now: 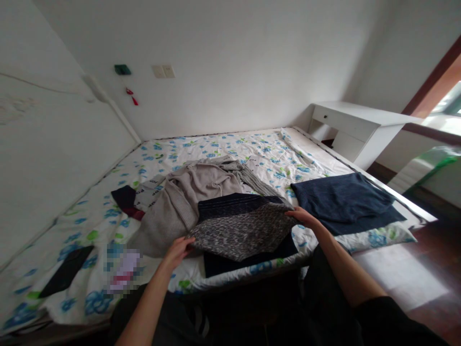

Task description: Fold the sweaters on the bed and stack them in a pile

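Note:
A speckled grey knit sweater (245,228) lies over dark navy cloth at the bed's front edge; whether the two are one garment I cannot tell. My left hand (181,250) pinches the knit's left edge, and at its upper right corner my right hand (300,216) grips it too. Just behind spreads a crumpled beige knit garment (194,185), with a grey sleeve-like piece (254,179) trailing to the right. To the right rests a folded navy garment (342,199).
Flowered bedding (190,144) covers the bed. On the left are a black flat object (66,270), a blurred pale item (124,271) and a navy and maroon cloth (126,201). A white desk (360,120) stands at the far right, by the window.

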`<state>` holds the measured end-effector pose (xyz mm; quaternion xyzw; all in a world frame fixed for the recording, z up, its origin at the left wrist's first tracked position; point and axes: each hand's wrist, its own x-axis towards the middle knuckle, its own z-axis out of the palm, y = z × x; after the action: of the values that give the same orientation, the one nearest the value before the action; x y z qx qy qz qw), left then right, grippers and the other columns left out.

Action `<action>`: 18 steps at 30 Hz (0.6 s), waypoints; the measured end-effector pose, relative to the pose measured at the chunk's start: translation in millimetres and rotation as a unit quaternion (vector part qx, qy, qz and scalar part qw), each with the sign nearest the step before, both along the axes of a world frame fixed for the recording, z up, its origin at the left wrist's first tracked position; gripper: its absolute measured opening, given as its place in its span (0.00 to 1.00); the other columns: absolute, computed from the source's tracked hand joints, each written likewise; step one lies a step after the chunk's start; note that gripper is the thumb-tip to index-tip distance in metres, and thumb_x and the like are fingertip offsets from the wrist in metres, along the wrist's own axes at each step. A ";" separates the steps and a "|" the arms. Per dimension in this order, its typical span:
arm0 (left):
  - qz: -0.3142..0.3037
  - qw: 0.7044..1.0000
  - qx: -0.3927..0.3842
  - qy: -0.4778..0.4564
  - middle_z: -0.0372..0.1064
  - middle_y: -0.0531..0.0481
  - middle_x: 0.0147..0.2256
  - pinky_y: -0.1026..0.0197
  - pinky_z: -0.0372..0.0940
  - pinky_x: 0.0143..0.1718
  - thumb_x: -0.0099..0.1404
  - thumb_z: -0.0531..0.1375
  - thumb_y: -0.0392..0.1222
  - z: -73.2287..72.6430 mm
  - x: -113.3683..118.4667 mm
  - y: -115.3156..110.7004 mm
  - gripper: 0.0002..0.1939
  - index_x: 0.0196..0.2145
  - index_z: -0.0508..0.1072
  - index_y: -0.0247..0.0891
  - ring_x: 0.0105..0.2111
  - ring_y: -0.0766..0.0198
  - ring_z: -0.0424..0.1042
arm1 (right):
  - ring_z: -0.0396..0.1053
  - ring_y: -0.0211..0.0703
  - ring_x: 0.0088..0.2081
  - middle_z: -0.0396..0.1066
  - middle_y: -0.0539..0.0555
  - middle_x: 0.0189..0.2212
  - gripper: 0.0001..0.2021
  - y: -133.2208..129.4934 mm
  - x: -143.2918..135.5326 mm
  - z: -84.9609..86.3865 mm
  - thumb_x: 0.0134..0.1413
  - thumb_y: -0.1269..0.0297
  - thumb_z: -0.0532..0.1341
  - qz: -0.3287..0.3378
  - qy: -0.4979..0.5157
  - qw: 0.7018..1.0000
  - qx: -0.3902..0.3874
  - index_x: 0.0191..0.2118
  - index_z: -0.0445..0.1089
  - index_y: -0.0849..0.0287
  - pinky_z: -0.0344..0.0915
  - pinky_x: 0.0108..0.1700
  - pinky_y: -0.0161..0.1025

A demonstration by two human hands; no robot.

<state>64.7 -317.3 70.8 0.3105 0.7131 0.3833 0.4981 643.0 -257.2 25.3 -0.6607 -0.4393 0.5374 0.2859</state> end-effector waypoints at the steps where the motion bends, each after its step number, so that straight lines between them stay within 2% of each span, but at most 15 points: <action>1: 0.012 0.999 -0.007 -0.043 0.80 0.47 0.31 0.62 0.72 0.34 0.53 0.75 0.30 4.2 -8.4 1.2 0.11 0.31 0.78 0.38 0.31 0.59 0.79 | 0.80 0.45 0.34 0.83 0.57 0.34 0.10 -4.2 1.2 0.9 0.57 0.61 0.75 0.008 0.056 0.998 -0.020 0.39 0.78 0.61 0.78 0.39 0.36; 3: 0.007 0.997 -0.032 -0.072 0.80 0.47 0.31 0.62 0.73 0.33 0.51 0.76 0.30 9.0 -22.9 2.1 0.13 0.31 0.78 0.37 0.29 0.61 0.77 | 0.80 0.43 0.34 0.84 0.58 0.37 0.12 -12.4 4.1 0.7 0.55 0.61 0.77 0.041 0.089 0.993 -0.068 0.39 0.79 0.61 0.79 0.39 0.36; 5: -0.034 0.997 -0.069 -0.030 0.81 0.48 0.32 0.59 0.75 0.35 0.51 0.77 0.34 7.3 -30.7 1.9 0.15 0.34 0.78 0.38 0.30 0.58 0.79 | 0.80 0.44 0.35 0.84 0.58 0.38 0.15 -17.0 8.0 -1.8 0.49 0.61 0.81 0.090 0.022 0.989 -0.112 0.39 0.80 0.61 0.79 0.38 0.37; 7: -0.073 0.991 -0.088 0.074 0.82 0.49 0.34 0.54 0.77 0.40 0.51 0.75 0.37 -0.4 -31.7 3.1 0.18 0.39 0.78 0.40 0.35 0.52 0.82 | 0.81 0.46 0.37 0.84 0.57 0.39 0.22 -15.5 12.7 -5.2 0.42 0.59 0.84 0.131 -0.087 0.975 -0.155 0.42 0.82 0.60 0.80 0.39 0.38; 9: -0.096 0.974 -0.048 0.201 0.83 0.46 0.38 0.50 0.78 0.49 0.50 0.72 0.36 -11.0 -29.6 7.6 0.20 0.42 0.77 0.40 0.44 0.46 0.85 | 0.82 0.49 0.41 0.85 0.57 0.42 0.27 -7.5 16.9 -7.9 0.41 0.54 0.85 0.151 -0.159 0.962 -0.161 0.46 0.83 0.58 0.80 0.40 0.39; 12: -0.118 0.942 0.049 0.309 0.83 0.38 0.46 0.45 0.75 0.60 0.51 0.68 0.39 -25.5 -27.6 19.7 0.22 0.46 0.77 0.38 0.54 0.40 0.83 | 0.81 0.46 0.44 0.84 0.57 0.43 0.26 13.6 18.0 -9.6 0.52 0.45 0.80 0.124 -0.177 0.974 -0.073 0.50 0.84 0.59 0.75 0.38 0.32; 15: -0.134 0.938 0.098 0.305 0.83 0.35 0.50 0.43 0.77 0.57 0.57 0.66 0.47 -34.1 -28.5 34.3 0.25 0.52 0.78 0.38 0.50 0.41 0.84 | 0.77 0.39 0.37 0.82 0.56 0.38 0.23 38.2 10.0 -11.1 0.64 0.44 0.73 0.059 -0.151 0.987 0.012 0.50 0.84 0.61 0.66 0.30 0.27; 18: -0.138 0.933 0.136 0.303 0.82 0.35 0.51 0.44 0.78 0.55 0.58 0.67 0.54 -37.5 -29.0 49.2 0.29 0.55 0.78 0.37 0.47 0.44 0.85 | 0.72 0.35 0.29 0.78 0.53 0.30 0.22 58.9 -4.5 -17.8 0.62 0.44 0.75 0.016 -0.132 0.991 0.015 0.46 0.83 0.60 0.60 0.25 0.27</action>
<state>35.7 -268.1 33.3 0.5719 0.7211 0.2925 0.2595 638.5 -198.3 7.6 -0.7141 -0.4917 0.4437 0.2269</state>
